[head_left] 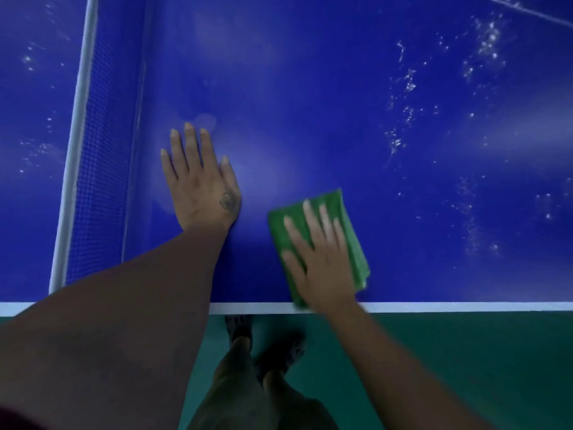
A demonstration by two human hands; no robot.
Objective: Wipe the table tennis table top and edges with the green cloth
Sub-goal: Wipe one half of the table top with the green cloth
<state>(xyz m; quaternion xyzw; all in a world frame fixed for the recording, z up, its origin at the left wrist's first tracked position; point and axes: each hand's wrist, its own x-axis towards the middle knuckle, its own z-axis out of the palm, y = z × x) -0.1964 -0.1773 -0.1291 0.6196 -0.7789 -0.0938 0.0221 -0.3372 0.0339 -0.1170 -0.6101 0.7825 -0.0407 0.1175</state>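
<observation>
Left hand flat on blue table top; we press green cloth under right hand, fingers straight.

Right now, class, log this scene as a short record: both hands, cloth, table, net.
left hand: flat on the table top, fingers straight, beside the net
right hand: presses the green cloth, fingers straight, blurred
green cloth: folded, near the white edge line
table top: blue, white specks at right
net: left side, white top band

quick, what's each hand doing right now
Left hand: open, flat on the blue table top, holding nothing.
Right hand: open, straight fingers pressing the green cloth onto the table.
</observation>
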